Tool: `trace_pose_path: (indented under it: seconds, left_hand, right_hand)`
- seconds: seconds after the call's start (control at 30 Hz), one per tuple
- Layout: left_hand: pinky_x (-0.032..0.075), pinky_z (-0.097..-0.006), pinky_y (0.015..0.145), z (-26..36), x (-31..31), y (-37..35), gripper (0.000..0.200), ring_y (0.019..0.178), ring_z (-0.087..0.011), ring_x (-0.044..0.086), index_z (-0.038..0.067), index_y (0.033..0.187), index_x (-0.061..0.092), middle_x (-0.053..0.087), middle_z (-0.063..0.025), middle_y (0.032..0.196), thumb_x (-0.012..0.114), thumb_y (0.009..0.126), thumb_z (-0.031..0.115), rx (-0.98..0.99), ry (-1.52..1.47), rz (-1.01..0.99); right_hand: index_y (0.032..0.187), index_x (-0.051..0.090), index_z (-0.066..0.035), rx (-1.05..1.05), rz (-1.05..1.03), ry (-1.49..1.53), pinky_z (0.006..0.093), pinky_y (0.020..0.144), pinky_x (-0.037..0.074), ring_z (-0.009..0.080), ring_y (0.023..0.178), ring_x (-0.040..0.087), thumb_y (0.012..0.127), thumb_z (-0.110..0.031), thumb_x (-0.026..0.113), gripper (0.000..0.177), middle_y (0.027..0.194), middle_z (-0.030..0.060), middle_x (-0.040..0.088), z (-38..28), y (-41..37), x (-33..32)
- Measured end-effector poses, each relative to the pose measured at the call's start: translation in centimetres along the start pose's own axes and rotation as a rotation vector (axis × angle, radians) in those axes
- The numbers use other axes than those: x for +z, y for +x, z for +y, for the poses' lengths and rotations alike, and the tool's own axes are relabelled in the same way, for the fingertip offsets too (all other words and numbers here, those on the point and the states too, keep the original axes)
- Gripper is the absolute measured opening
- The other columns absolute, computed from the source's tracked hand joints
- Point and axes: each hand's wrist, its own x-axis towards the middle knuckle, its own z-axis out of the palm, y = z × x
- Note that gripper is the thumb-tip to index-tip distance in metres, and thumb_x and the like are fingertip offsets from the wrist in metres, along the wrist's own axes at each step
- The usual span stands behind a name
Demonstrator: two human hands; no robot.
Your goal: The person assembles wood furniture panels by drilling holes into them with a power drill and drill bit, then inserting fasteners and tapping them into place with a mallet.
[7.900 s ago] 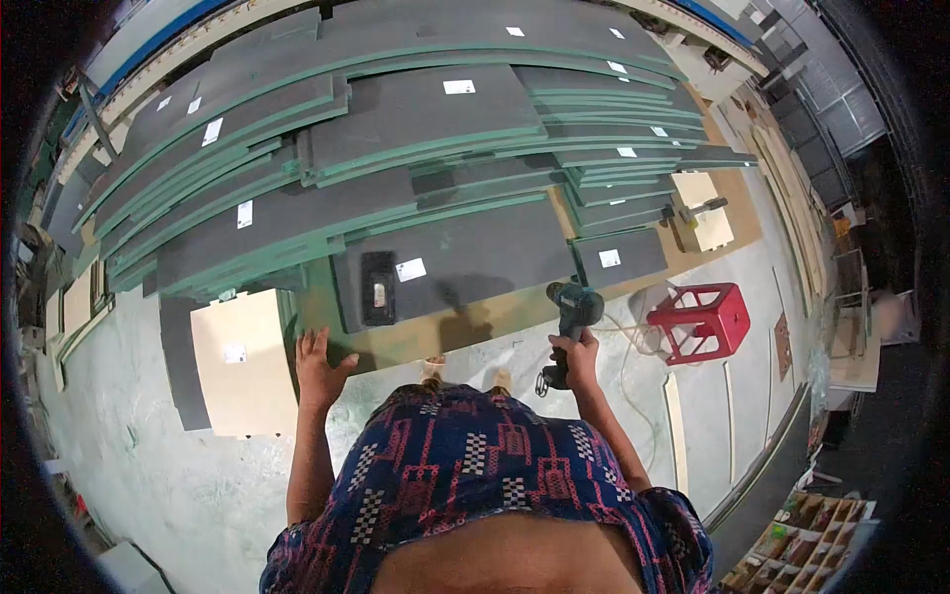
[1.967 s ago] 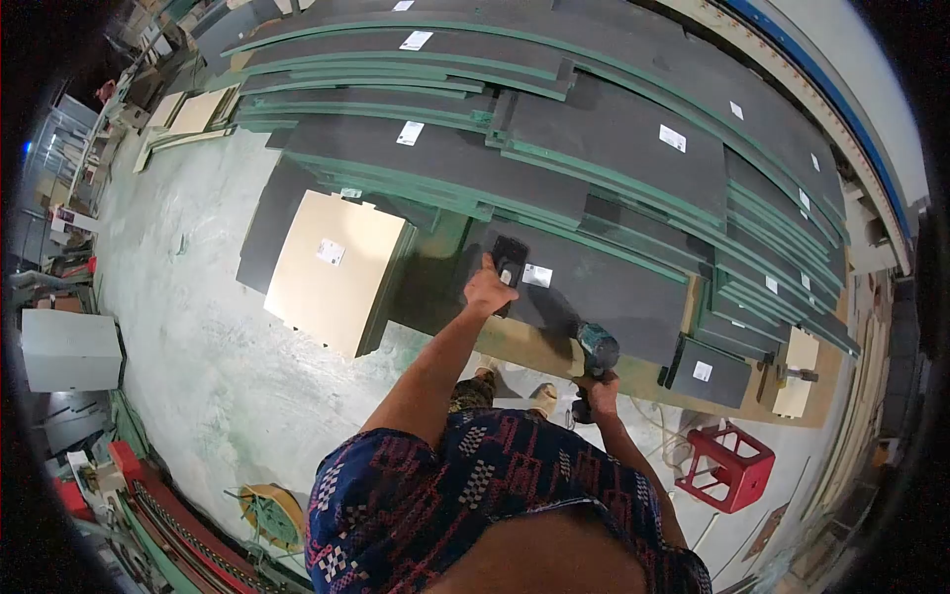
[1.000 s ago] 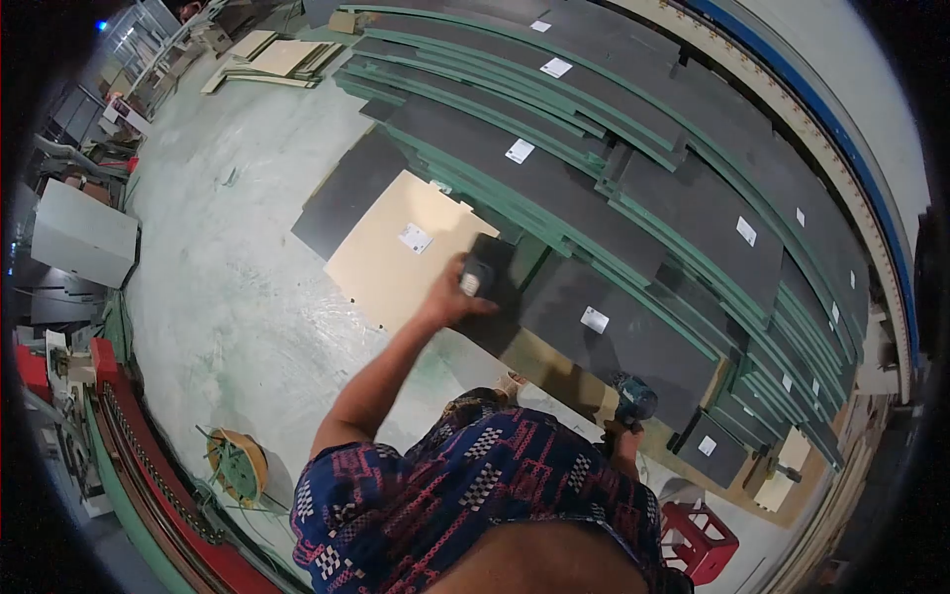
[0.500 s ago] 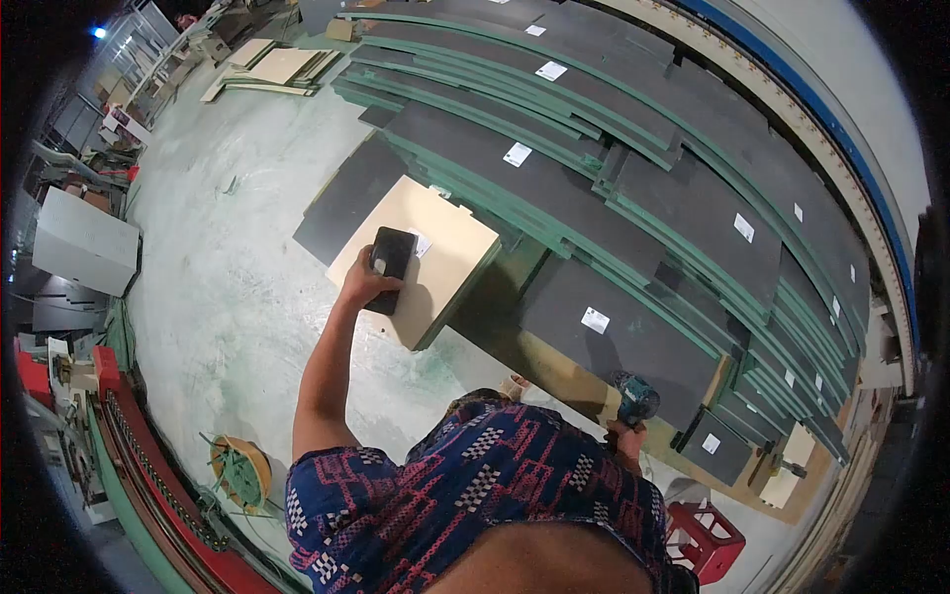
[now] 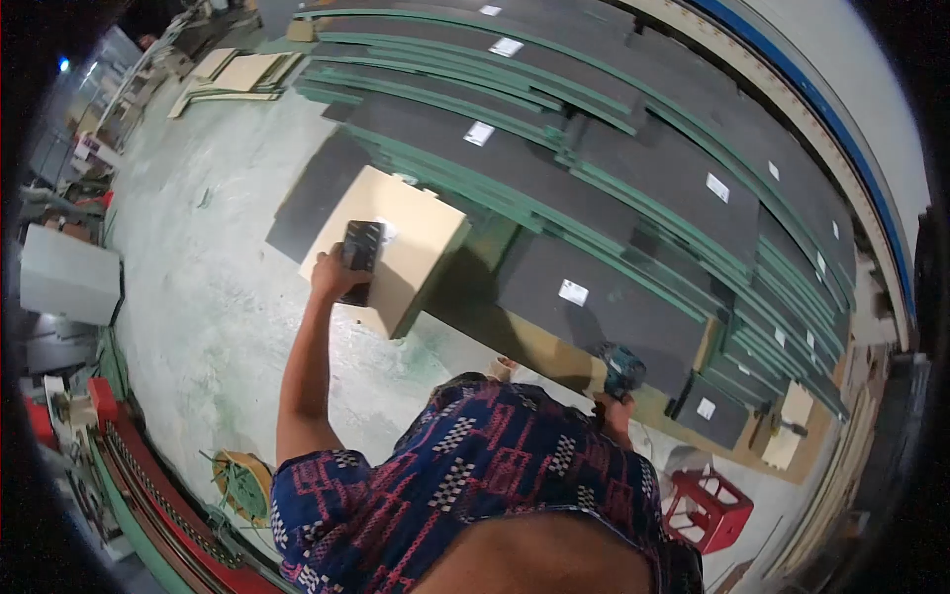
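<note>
My left hand (image 5: 331,274) is closed around the near left side of a black rectangular box (image 5: 364,244) with light markings on its upper face. It is over a cream-coloured stack of boards (image 5: 424,233), next to a white label partly covered by the box. In my right hand (image 5: 616,409), low beside my body, is a dark teal cordless drill (image 5: 624,370). The drill overlaps the near edge of a dark grey panel (image 5: 529,287) that carries a white label (image 5: 573,291).
Stacks of grey panels with green edges (image 5: 554,183) fill the right and far side. A red stool (image 5: 711,511) stands at lower right. Red machinery (image 5: 148,495) and a round yellowish container (image 5: 242,485) are at lower left. More boards (image 5: 242,71) lie far left.
The whole view has shifted, so things appear further left. The black box has turned slightly in my left hand, and markings now show on it. My right hand still holds the drill.
</note>
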Motion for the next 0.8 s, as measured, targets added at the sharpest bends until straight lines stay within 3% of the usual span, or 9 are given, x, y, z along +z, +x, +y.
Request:
trace_pose_path:
  seconds: [0.17, 0.27, 0.3, 0.4, 0.47, 0.5, 0.53, 0.63, 0.8]
  left_hand:
    - [0.045, -0.0437, 0.084, -0.6, 0.6, -0.1, 0.099, 0.099, -0.0374, 0.054, 0.004, 0.13, 0.037, 0.051, -0.0229, 0.109, 0.08, 0.05, 0.043, -0.035, -0.075, 0.025]
    - [0.045, -0.0449, 0.083, 0.6, -0.1, -3.0, 0.096, 0.096, -0.039, 0.054, 0.002, 0.131, 0.035, 0.051, -0.0228, 0.11, 0.079, 0.054, 0.039, 0.11, -0.043, 0.414]
    - [0.048, -0.0398, 0.074, 2.0, -0.6, -4.6, 0.082, 0.087, -0.032, 0.057, 0.002, 0.129, 0.038, 0.052, -0.0191, 0.106, 0.078, 0.062, 0.027, 0.155, -0.016, 0.555]
    - [0.049, -0.0303, 0.064, 6.5, -1.4, -9.2, 0.068, 0.077, -0.021, 0.058, 0.002, 0.125, 0.042, 0.053, -0.0138, 0.101, 0.075, 0.067, 0.014, 0.209, -0.554, 0.426]
    - [0.045, -0.0217, 0.056, 8.1, 1.3, -11.2, 0.055, 0.068, -0.0113, 0.054, 0.002, 0.12, 0.046, 0.055, -0.0074, 0.091, 0.071, 0.071, 0.007, 0.367, -0.814, 0.213]
    - [0.046, -0.0235, 0.056, 10.2, 1.6, -13.0, 0.053, 0.068, -0.0119, 0.056, 0.002, 0.118, 0.049, 0.057, -0.0065, 0.085, 0.072, 0.071, 0.009, 0.246, -0.899, -0.064]
    - [0.048, -0.0266, 0.059, 9.5, 5.7, -12.6, 0.051, 0.071, -0.0132, 0.059, 0.002, 0.115, 0.052, 0.06, -0.0084, 0.085, 0.073, 0.071, 0.016, 0.482, -0.9, -0.144]
    - [0.048, -0.0327, 0.068, 13.1, 8.6, -14.6, 0.057, 0.075, -0.0221, 0.062, -0.003, 0.112, 0.054, 0.063, -0.0164, 0.095, 0.072, 0.069, 0.03, 0.506, -0.58, -0.628]
    - [0.046, -0.031, 0.079, 15.4, 19.1, -14.7, 0.076, 0.097, -0.0235, 0.056, -0.007, 0.125, 0.04, 0.056, -0.0221, 0.108, 0.068, 0.074, 0.042, 0.502, -0.684, -1.189]
  right_hand:
    - [0.08, 0.055, -0.002, -0.067, 0.03, -0.044, 0.0298, 0.044, 0.042, 0.0135, 0.049, 0.049, 0.062, -0.004, 0.07, 0.023, 0.066, 0.0036, 0.056, -0.6, -0.3, 0.9]
    - [0.078, 0.054, -0.003, -0.092, -0.033, -0.089, 0.0283, 0.045, 0.041, 0.0124, 0.05, 0.049, 0.064, -0.003, 0.07, 0.022, 0.064, 0.0022, 0.054, -2.3, -0.8, 2.5]
    - [0.079, 0.053, -0.003, -0.103, -0.062, -0.074, 0.0279, 0.045, 0.04, 0.012, 0.05, 0.049, 0.064, -0.003, 0.07, 0.022, 0.064, 0.0019, 0.054, -1.9, -0.6, 2.9]
    - [0.078, 0.05, -0.005, -0.064, -0.164, -0.018, 0.0284, 0.045, 0.038, 0.0111, 0.051, 0.048, 0.061, -0.006, 0.07, 0.026, 0.062, 0.0004, 0.051, -3.0, -0.6, 5.1]
    - [0.079, 0.051, -0.005, -0.106, -0.2, -0.084, 0.0278, 0.046, 0.039, 0.0104, 0.052, 0.048, 0.062, -0.007, 0.071, 0.027, 0.064, 0.0006, 0.052, -1.7, 0.9, 5.9]
    - [0.081, 0.053, -0.005, -0.114, -0.219, -0.122, 0.0273, 0.047, 0.04, 0.0103, 0.052, 0.048, 0.062, -0.009, 0.072, 0.027, 0.065, 0.0007, 0.053, -1.9, 1.1, 6.6]
    - [0.083, 0.055, -0.004, -0.125, -0.239, -0.159, 0.0267, 0.048, 0.041, 0.0101, 0.053, 0.049, 0.063, -0.01, 0.072, 0.028, 0.066, 0.0008, 0.054, -2.1, 1.4, 7.1]
    - [0.083, 0.055, -0.001, -0.197, -0.289, -0.246, 0.0321, 0.052, 0.043, 0.0147, 0.058, 0.052, 0.062, -0.012, 0.072, 0.03, 0.067, 0.0038, 0.056, -0.7, 3.1, 7.9]
    - [0.084, 0.056, -0.001, -0.303, -0.254, -0.423, 0.0345, 0.059, 0.045, 0.0184, 0.063, 0.054, 0.065, -0.011, 0.071, 0.026, 0.071, 0.007, 0.058, 1.0, 4.6, 8.5]
